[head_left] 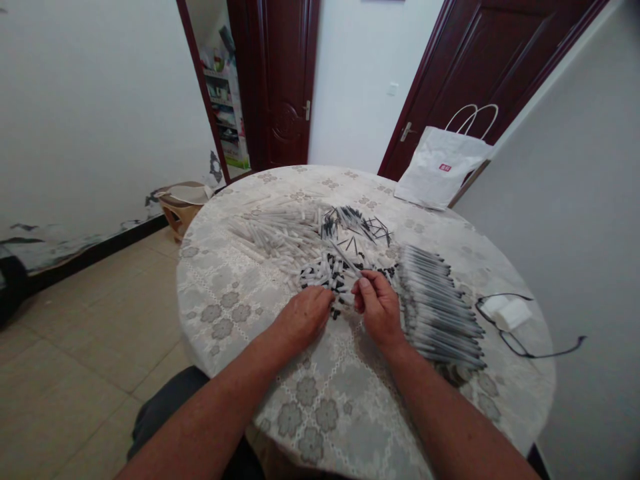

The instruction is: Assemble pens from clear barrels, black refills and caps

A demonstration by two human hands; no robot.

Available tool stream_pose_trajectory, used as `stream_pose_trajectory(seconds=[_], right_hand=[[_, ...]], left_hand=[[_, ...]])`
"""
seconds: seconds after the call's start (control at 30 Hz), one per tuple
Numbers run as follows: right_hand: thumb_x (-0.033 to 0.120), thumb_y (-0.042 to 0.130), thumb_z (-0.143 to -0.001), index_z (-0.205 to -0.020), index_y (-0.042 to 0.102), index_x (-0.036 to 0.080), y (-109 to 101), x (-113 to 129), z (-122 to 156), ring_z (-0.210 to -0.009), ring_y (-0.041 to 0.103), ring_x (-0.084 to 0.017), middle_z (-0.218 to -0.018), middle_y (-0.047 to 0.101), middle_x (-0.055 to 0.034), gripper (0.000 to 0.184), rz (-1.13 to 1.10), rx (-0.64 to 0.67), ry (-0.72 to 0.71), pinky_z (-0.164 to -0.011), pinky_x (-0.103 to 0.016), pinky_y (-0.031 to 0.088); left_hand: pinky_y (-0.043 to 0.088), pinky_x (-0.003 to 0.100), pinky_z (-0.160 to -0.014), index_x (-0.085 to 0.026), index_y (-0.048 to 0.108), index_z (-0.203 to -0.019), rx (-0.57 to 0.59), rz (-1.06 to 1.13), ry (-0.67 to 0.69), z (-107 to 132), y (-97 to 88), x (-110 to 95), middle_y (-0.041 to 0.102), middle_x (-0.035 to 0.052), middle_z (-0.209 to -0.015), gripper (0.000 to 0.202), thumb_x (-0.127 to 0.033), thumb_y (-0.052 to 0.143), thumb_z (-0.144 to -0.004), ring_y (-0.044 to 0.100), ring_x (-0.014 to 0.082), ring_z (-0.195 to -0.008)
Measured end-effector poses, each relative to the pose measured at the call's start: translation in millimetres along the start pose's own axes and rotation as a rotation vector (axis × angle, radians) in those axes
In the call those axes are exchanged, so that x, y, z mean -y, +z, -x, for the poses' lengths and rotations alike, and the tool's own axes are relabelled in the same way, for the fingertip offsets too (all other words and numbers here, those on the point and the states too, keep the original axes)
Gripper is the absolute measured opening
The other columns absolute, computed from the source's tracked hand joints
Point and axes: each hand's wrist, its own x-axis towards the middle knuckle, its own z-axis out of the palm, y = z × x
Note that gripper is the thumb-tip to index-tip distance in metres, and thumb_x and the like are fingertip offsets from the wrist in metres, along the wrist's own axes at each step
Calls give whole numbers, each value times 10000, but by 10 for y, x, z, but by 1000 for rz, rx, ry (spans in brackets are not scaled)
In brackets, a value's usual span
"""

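Note:
My right hand (pixel 379 307) is closed in a pinch on a thin white pen barrel (pixel 345 259) that slants up and to the left from its fingers. My left hand (pixel 306 315) rests palm down on the table with its fingers curled into a scatter of small black caps (pixel 334 270); what they hold is hidden. Beyond lie a heap of loose white barrels (pixel 280 233) and a small heap of thin black refills (pixel 357 223). A neat row of finished pens (pixel 435 300) lies just right of my right hand.
The round table (pixel 330 400) wears a pale floral cloth. A white paper bag (pixel 440 170) leans at its far right edge. A white charger with a black cable (pixel 507 313) lies at the right. A low stool (pixel 183 203) stands on the floor at the left, near dark doors.

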Motion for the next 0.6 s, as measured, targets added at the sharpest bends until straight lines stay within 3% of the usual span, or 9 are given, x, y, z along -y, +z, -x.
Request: stream_pose_trajectory(seconds=[0.1, 0.2, 0.33, 0.43, 0.6], right_hand=[[446, 559, -972, -1101, 619, 221, -3, 0, -1, -548, 529, -111, -785, 643, 17, 266, -26, 1, 9, -485, -233, 423], [441, 566, -969, -1102, 626, 211, -11, 2, 7, -544, 526, -111, -783, 638, 16, 273, -11, 9, 5, -484, -236, 419], [426, 568, -967, -1110, 649, 203, -20, 20, 31, -550, 524, -118, -715, 610, 27, 277, 41, 39, -6, -513, -244, 421], [415, 564, -968, -1106, 653, 199, -18, 55, 49, -542, 509, -125, -645, 570, 41, 271, 58, 57, -15, -522, -251, 412], [396, 559, -970, -1096, 658, 198, -16, 95, 60, -548, 511, -130, -645, 576, 37, 255, 78, 41, -25, -527, -253, 414]], left_hand=[[494, 357, -856, -194, 682, -1072, -191, 378, -210, -19, -110, 18, 690, 70, -966, 189, -239, 541, -954, 632, 214, -911], [504, 298, -707, -191, 711, -1071, -347, 904, -468, -64, -215, 64, 640, 14, -756, 245, -364, 609, -930, 606, 159, -704], [510, 243, -630, -149, 726, -1022, -531, 1463, -541, -118, -294, 114, 573, -16, -709, 318, -381, 772, -808, 549, 104, -632], [533, 233, -626, -153, 703, -937, -572, 1594, -563, -124, -320, 112, 580, -23, -723, 299, -304, 851, -726, 556, 90, -629], [550, 226, -618, -149, 701, -891, -565, 1595, -573, -110, -313, 106, 586, -28, -716, 290, -278, 876, -700, 555, 82, -617]])
